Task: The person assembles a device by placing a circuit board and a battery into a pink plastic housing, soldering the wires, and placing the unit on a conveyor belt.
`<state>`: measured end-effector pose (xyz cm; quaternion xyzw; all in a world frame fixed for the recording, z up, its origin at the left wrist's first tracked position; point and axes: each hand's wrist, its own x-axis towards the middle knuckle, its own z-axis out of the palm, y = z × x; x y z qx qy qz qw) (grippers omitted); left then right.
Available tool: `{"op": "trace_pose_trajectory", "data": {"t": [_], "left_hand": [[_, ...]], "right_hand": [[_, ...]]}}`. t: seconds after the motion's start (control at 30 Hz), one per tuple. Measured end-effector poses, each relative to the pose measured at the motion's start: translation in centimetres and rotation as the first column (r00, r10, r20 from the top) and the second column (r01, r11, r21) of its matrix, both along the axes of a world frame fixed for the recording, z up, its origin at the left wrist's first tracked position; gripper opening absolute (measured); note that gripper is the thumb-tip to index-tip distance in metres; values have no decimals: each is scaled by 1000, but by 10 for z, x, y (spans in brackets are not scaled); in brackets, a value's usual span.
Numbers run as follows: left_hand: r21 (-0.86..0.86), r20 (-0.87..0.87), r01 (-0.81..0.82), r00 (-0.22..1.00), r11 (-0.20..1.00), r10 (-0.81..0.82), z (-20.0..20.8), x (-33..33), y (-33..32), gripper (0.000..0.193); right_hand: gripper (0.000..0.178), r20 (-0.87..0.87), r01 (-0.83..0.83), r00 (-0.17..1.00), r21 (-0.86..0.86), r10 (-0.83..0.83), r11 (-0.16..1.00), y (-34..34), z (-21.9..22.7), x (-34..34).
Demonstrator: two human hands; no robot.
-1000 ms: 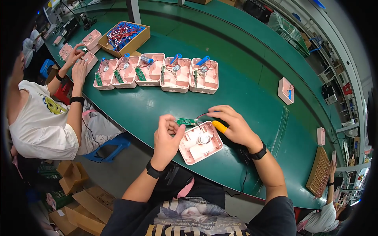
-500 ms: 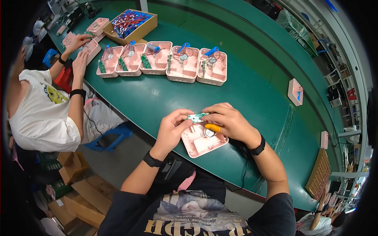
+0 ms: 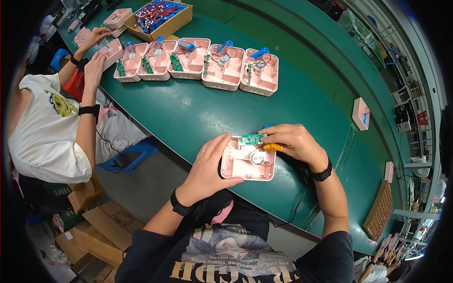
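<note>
A pink plastic housing (image 3: 260,175) rests near the table's front edge, its hollow side up. My left hand (image 3: 207,165) grips its left side, thumb along the near rim. Inside sits a round silver speaker (image 3: 257,158) with thin wires. At the far rim is a green circuit board (image 3: 251,139), its right end pinched by the fingers of my right hand (image 3: 298,145). Under those fingers shows a yellow rounded piece (image 3: 272,147) whose kind I cannot make out. A bit of blue peeks out behind the right hand.
Farther off stand several pink housings (image 3: 222,85) with boards, wires and blue cylinders. Behind them is a cardboard box (image 3: 181,26) of blue parts with red wires. At left a co-worker's hands (image 3: 94,66) handle another housing. A brown grid tray (image 3: 379,212) lies at right.
My left hand has let go of the board and moved onto the housing's left side. The housing is turned squarer, and the board now lies flatter at its far rim, green face showing.
</note>
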<state>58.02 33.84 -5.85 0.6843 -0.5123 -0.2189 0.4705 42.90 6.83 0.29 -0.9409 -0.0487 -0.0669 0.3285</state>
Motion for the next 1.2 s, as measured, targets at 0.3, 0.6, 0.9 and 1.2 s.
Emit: {"op": "trace_pose_trajectory", "data": {"t": [0.3,0.6,0.9,1.2], "left_hand": [[13,-337,339,887,941,-315,-5,59,-29,84],[-67,-227,356,904,932,-362,-8,36,-44,69],[-86,-220,118,966,989,-134,-17,4,-46,69],[-69,-279,189,939,979,-201,-14,7,-44,61]], "right_hand": [[22,-76,118,991,84,-111,990,-3,7,-25],[22,160,159,977,-87,-144,983,14,-9,-41],[23,188,236,953,33,-238,971,18,-14,-39],[22,90,134,987,-11,-133,991,25,-5,-20]]}}
